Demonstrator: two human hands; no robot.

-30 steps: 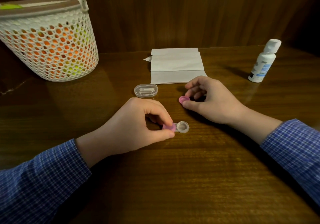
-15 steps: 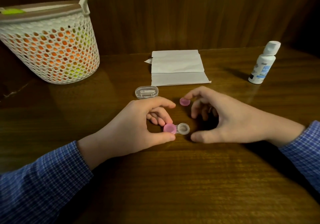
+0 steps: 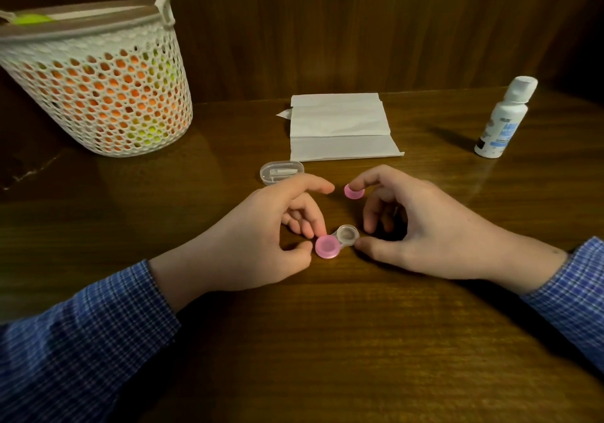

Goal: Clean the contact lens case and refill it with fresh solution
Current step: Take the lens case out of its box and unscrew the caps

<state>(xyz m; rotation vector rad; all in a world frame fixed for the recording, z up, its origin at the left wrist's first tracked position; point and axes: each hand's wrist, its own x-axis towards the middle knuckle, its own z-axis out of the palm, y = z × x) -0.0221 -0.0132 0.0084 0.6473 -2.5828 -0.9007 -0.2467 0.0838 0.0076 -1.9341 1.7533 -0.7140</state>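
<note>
The contact lens case (image 3: 338, 241) lies on the wooden table in the middle. Its left well wears a pink cap and its right well is uncovered and clear. My left hand (image 3: 258, 239) pinches the capped end between thumb and fingertips. My right hand (image 3: 425, 233) rests on the table to the right, its thumb tip touching the case's open end. A loose pink cap (image 3: 354, 191) sits just behind the case, right at my right index fingertip. The white solution bottle (image 3: 500, 118) stands capped at the far right.
A folded white tissue (image 3: 340, 127) lies behind the hands. A small clear plastic box (image 3: 281, 171) sits just behind my left hand. A white mesh basket (image 3: 98, 79) with orange and green contents stands at the back left. A wooden wall runs behind the table.
My right hand set the loose pink cap down behind the case and swung its thumb in against the case's open end. My left hand kept its pinch on the capped end.
</note>
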